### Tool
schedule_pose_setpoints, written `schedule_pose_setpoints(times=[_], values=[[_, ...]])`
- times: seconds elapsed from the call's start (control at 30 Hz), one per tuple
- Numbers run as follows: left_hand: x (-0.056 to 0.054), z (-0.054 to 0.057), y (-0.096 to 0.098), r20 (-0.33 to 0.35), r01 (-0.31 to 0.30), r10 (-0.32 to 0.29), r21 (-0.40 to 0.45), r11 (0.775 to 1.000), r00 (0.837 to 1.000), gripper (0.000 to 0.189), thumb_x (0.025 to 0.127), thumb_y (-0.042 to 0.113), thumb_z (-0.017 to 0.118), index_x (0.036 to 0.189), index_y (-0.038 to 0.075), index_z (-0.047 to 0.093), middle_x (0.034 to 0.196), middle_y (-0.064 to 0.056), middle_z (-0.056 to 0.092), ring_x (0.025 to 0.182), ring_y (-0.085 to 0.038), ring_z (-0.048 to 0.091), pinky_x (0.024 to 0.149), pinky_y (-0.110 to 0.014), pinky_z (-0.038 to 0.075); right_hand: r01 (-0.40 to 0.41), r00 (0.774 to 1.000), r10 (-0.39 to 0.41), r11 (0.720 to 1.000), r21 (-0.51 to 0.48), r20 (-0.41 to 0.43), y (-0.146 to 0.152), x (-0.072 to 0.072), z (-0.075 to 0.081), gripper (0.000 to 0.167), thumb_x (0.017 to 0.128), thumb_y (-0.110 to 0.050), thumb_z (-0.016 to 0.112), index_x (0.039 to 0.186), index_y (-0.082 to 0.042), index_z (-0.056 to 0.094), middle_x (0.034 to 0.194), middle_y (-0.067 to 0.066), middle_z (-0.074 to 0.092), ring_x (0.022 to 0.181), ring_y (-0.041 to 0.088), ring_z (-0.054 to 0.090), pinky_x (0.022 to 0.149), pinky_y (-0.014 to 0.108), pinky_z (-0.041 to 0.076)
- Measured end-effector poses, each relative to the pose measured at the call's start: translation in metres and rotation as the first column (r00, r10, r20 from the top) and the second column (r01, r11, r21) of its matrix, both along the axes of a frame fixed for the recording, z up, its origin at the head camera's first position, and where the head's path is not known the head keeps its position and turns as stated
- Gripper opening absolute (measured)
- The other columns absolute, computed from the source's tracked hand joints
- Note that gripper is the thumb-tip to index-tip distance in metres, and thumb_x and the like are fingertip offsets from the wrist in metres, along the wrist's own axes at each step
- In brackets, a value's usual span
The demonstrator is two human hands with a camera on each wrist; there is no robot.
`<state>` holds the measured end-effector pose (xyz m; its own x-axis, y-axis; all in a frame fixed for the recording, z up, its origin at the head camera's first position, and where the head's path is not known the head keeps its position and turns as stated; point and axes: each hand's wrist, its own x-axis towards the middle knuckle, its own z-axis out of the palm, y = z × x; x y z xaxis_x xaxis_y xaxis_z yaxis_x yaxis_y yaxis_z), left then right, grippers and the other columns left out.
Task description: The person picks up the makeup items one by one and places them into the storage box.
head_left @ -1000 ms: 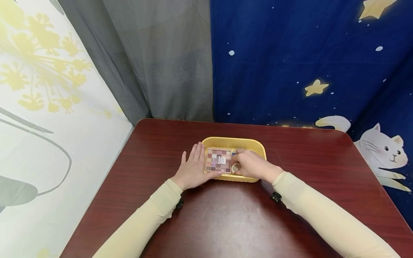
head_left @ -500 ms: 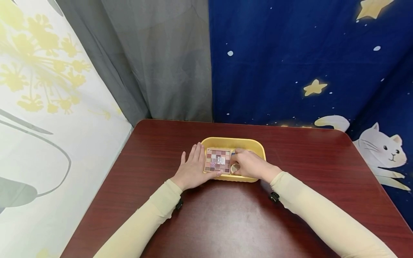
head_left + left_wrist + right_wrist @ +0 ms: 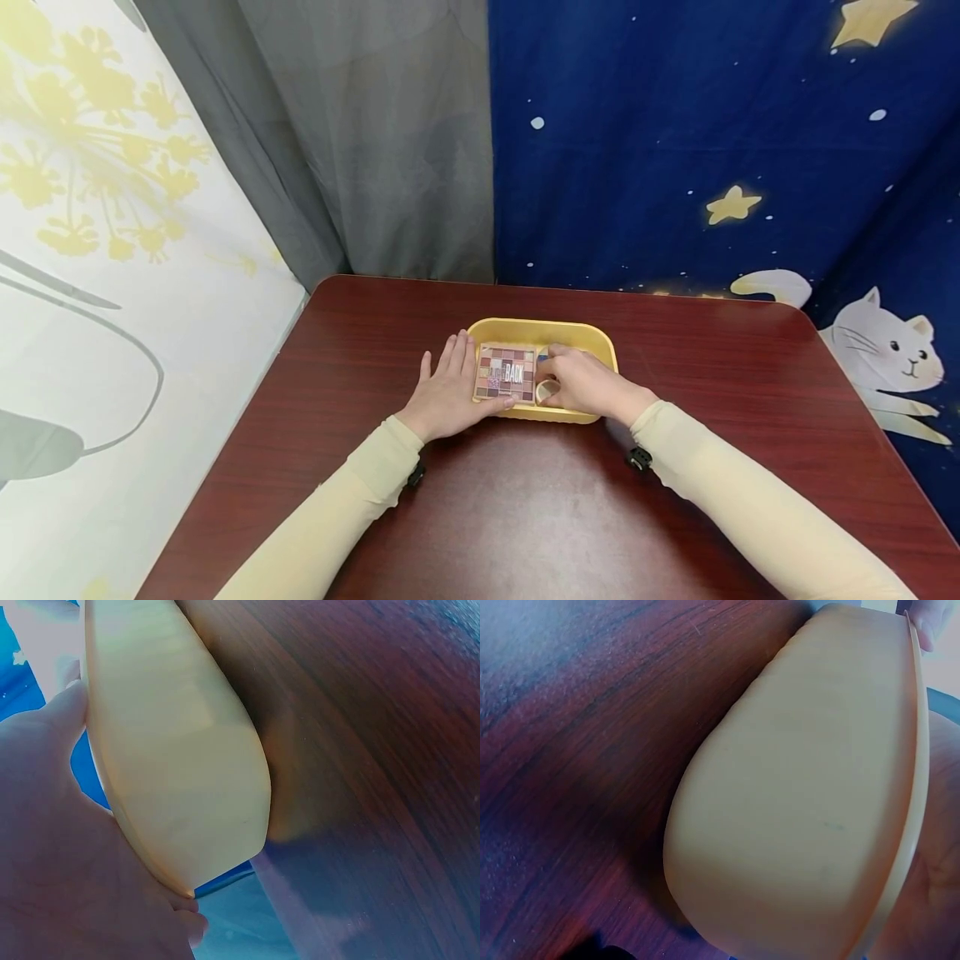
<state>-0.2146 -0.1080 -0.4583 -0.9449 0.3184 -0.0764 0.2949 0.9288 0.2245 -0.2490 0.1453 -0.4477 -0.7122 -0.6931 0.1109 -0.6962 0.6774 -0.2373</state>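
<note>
A yellow plastic basket (image 3: 555, 324) stands on the table, holding a square eyeshadow palette (image 3: 507, 373) that lies at its left with "BACK" on the cover. Along the basket's left end my left hand (image 3: 450, 402) rests with straight fingers, its thumb over the near rim by the palette. My right hand (image 3: 583, 382) reaches inside from the right. Its curled fingers and thumb grip a small round pale-topped thing (image 3: 547, 391), whose lower part is hidden. A bit of something blue (image 3: 543, 355) shows beside those fingers. Both wrist views mostly show the basket's outer wall (image 3: 180, 750).
The dark red wooden table (image 3: 540, 517) extends around the basket. Grey (image 3: 405, 167) and blue star-patterned curtains (image 3: 637, 167) hang behind its far edge. A white wall (image 3: 150, 333) with yellow flower prints borders the left side.
</note>
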Motion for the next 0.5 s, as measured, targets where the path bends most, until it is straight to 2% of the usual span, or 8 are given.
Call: schedule_pose_setpoints(times=[0.17, 0.3, 0.5], values=[[0.001, 0.001, 0.0, -0.005, 0.001, -0.001, 0.0, 1.0, 1.0, 0.123, 0.082, 0.091, 0.034, 0.16, 0.001, 0.003, 0.168, -0.014, -0.007, 0.154, -0.028, -0.003, 0.117, -0.061, 0.002, 0.003, 0.999, -0.002, 1.0, -0.016, 0.032, 0.002, 0.0, 0.001, 0.023, 0.076, -0.023, 0.087, 0.096, -0.016, 0.079, 0.087, 0.001, 0.057, 0.072, 0.012, 0.048, 0.063, 0.031, 0.043], [0.003, 0.004, 0.0, -0.008, 0.007, -0.007, -0.004, 1.0, 1.0, 0.123, 0.083, 0.089, 0.037, 0.16, 0.0, 0.004, 0.168, -0.015, -0.006, 0.154, -0.03, -0.001, 0.117, -0.062, 0.002, 0.0, 0.998, 0.006, 0.997, -0.079, 0.07, 0.005, 0.001, 0.005, 0.02, 0.082, -0.023, 0.082, 0.1, -0.014, 0.079, 0.095, 0.004, 0.063, 0.077, 0.015, 0.054, 0.068, 0.033, 0.046], [0.005, 0.008, 0.002, 0.003, -0.004, 0.004, -0.004, 1.0, 1.0, 0.122, 0.083, 0.089, 0.037, 0.16, 0.001, 0.002, 0.168, -0.015, -0.005, 0.154, -0.029, -0.002, 0.117, -0.061, 0.002, -0.006, 0.999, 0.012, 0.984, -0.176, 0.037, 0.014, 0.002, 0.014, 0.017, 0.088, -0.02, 0.076, 0.102, -0.012, 0.077, 0.1, 0.002, 0.066, 0.08, 0.019, 0.063, 0.072, 0.033, 0.05]])
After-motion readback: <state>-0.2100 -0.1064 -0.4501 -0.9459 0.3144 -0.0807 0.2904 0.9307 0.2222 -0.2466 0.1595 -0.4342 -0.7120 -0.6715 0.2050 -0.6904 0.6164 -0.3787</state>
